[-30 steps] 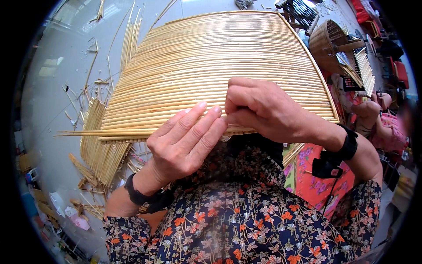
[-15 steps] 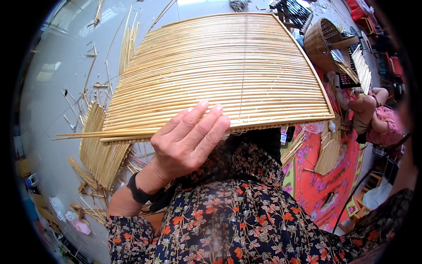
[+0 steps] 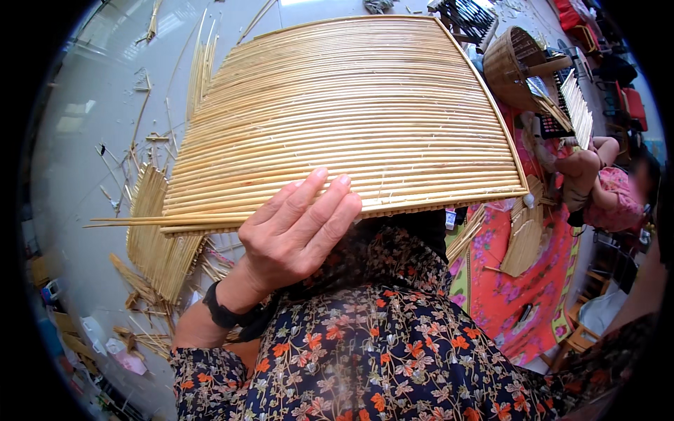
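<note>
A large mat of straw-coloured stalks [image 3: 351, 105], laid side by side in close rows, is held up in front of me. A stalk-like border runs along its right side. My left hand [image 3: 298, 224] grips the near edge, with its fingers lying over the top face; the thumb is hidden. Left of the hand, a few loose stalk ends [image 3: 126, 222] stick out past the mat's near corner. My right arm [image 3: 644, 291] reaches up along the right rim of the picture, and its hand is out of view.
Another stalk panel [image 3: 154, 238] lies at the left among scattered stalks. At the right are a woven basket [image 3: 509, 67], a red floral cloth [image 3: 502, 316] with a stalk piece [image 3: 523, 242] on it, and a seated person [image 3: 607, 189] in pink.
The mat and my left hand have shifted slightly left. My right arm has moved a little outward at the right rim. Thin dark lines across the mat and near that arm no longer show.
</note>
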Tool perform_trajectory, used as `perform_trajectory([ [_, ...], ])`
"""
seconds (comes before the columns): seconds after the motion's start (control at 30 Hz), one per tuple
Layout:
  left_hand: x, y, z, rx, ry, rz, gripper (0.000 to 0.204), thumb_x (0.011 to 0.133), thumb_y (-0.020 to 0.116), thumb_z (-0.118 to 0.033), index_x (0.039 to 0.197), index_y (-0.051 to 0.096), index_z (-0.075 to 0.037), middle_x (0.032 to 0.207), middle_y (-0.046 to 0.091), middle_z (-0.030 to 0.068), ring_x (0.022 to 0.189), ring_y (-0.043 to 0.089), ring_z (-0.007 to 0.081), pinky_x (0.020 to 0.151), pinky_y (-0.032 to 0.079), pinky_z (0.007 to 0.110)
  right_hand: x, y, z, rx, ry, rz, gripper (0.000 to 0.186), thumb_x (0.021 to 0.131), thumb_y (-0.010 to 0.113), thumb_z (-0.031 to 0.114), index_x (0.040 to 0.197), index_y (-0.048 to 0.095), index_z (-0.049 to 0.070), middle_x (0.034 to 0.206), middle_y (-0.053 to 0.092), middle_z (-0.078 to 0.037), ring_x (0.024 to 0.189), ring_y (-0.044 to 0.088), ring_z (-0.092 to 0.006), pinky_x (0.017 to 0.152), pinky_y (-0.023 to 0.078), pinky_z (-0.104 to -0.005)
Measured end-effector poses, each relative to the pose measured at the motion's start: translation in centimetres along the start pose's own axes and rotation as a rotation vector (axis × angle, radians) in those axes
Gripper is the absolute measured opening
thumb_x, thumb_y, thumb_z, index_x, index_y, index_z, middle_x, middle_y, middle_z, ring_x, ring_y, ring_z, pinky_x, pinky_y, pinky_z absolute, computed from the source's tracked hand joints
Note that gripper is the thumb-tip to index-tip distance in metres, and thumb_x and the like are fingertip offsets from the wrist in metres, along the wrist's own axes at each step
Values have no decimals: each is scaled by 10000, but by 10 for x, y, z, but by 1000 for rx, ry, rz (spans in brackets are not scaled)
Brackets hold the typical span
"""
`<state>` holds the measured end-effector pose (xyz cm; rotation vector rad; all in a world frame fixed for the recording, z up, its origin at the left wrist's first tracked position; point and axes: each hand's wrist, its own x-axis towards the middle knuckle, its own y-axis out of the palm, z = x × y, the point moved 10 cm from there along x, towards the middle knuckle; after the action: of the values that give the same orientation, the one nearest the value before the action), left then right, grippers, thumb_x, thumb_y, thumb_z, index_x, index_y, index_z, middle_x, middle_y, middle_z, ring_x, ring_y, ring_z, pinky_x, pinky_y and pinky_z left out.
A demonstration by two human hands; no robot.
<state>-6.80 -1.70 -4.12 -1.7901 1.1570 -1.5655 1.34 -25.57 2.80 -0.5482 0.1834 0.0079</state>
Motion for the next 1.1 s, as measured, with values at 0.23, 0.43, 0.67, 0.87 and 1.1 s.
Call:
perform_trajectory([
  [0.23,-5,-5,6,24,-50,21,236,904,779,-112,1138,805,-104,1139,807,71,1150,756,261,902,619,353,-68,98,-44,228,226,307,29,1017,633,16,1003,617,36,866,647,-17,661,684,-71,532,552,-237],
  [0.43,3,-3,4,10,-7,25,239,899,781,-111,1136,805,-101,1134,808,74,1134,763,262,888,622,356,-82,136,-52,119,-19,351,191,939,705,49,1127,737,42,874,693,-54,701,696,-182,623,549,-336],
  [0.67,1,-4,9,7,-23,29,246,896,769,-99,1139,805,-103,1122,809,74,1128,765,267,870,623,364,-84,137,-31,-180,-332,304,120,942,729,128,957,667,25,909,643,-117,824,682,-353,732,529,-455],
  [0.87,5,-6,8,-1,-14,30,243,902,764,-95,1141,806,-106,1119,809,69,1118,770,268,863,624,371,-87,141,-34,-99,-248,235,140,1012,636,131,981,584,5,875,637,-115,744,674,-276,664,520,-419],
  [1.1,2,-8,9,45,18,-53,190,882,796,-167,1068,823,-138,1086,808,39,1046,775,230,826,620,338,-69,133,-23,592,7,226,176,1115,544,150,1013,534,7,794,586,-19,699,626,-98,633,519,-263],
])
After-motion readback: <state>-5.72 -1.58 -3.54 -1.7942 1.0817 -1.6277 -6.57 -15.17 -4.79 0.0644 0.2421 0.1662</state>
